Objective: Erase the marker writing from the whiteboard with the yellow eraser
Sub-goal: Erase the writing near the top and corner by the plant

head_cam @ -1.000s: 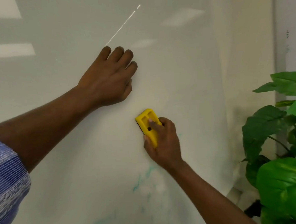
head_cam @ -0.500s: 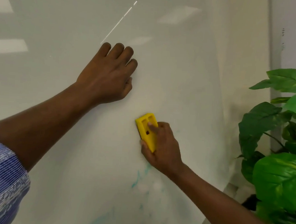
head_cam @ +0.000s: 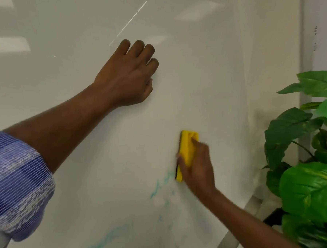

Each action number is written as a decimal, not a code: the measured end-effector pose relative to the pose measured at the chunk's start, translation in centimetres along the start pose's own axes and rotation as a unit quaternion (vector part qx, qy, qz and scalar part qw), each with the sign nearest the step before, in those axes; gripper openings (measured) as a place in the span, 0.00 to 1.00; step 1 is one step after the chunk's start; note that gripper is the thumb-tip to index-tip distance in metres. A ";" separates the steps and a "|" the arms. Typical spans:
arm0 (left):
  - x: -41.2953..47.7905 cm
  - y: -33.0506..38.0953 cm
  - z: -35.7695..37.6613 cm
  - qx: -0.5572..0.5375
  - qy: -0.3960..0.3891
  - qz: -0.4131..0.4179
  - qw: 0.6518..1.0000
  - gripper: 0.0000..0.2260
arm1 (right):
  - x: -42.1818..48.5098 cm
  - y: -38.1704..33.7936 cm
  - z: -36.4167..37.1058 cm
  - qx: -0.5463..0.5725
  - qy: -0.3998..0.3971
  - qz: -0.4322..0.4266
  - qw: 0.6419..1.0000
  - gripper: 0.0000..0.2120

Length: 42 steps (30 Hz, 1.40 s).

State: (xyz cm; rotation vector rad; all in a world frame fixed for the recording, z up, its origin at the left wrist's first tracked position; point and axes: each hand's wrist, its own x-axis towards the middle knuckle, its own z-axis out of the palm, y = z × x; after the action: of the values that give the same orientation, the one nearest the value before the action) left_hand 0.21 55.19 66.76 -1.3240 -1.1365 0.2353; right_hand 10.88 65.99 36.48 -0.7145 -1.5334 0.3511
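The yellow eraser (head_cam: 186, 153) is held flat against the whiteboard (head_cam: 199, 69), standing on its long axis, just above the uppermost teal marker writing (head_cam: 160, 186). It is clamped by the right hand (head_cam: 196, 167): the thumb is pressed on its left edge, one finger is laid over its face, and the rest are wrapped round its right side. This hand is motion-blurred, so the exact finger spread cannot be told. Well above and left of the eraser, the left hand (head_cam: 127, 78) is braced on the board with fingers loosely curled, and nothing is held in it. A blue patterned sleeve (head_cam: 13, 184) is seen far below-left of the eraser.

Most teal writing is left: smeared strokes directly below the eraser and a longer streak (head_cam: 111, 236) further below-left.

Risks, judged from here:
- Ink may be smeared rather than lifted if the pad is already loaded; pale smudged patches below the eraser suggest this.
- The lower streak may be missed if strokes are kept short around the eraser's present height.
- The eraser may be tipped onto its edge if the thumb-side grip is loosened, so that contact is lost.
- The green plant (head_cam: 308, 169), right of the eraser, may be struck by the elbow on a wide rightward stroke.
- The board may be rocked if the bracing hand is lifted.
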 end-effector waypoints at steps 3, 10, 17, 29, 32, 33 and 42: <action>-0.1 0.1 0.0 -0.006 0.001 0.000 1.000 0.18 | -2.8 1.2 -0.8 -0.015 -0.077 -0.152 0.985 0.27; -0.1 0.3 -0.1 -0.012 0.004 0.001 1.000 0.17 | 2.6 4.5 -0.5 -0.005 0.030 0.164 0.986 0.25; 0.0 0.2 0.1 -0.016 0.008 0.002 1.000 0.18 | -8.9 -5.4 2.5 0.033 -0.034 -0.100 0.994 0.28; 0.0 0.2 0.0 -0.022 0.006 0.010 1.000 0.17 | -0.9 3.2 0.9 0.002 0.062 0.179 0.982 0.25; 0.1 0.2 0.0 -0.019 0.004 0.008 1.000 0.16 | -3.1 -0.3 1.7 0.013 0.057 0.143 0.988 0.25; 0.1 0.2 0.0 -0.018 0.005 0.008 1.000 0.16 | -4.9 -1.8 2.0 0.013 0.034 0.090 0.995 0.26; -0.1 0.0 0.0 -0.015 0.018 0.009 1.000 0.17 | -2.5 2.5 0.2 -0.026 -0.018 -0.049 0.998 0.28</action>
State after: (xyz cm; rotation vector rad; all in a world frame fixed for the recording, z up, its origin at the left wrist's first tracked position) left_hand 0.15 55.09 66.71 -1.3610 -1.1024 0.2078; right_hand 11.13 66.30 32.97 -0.6739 -1.6096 0.2519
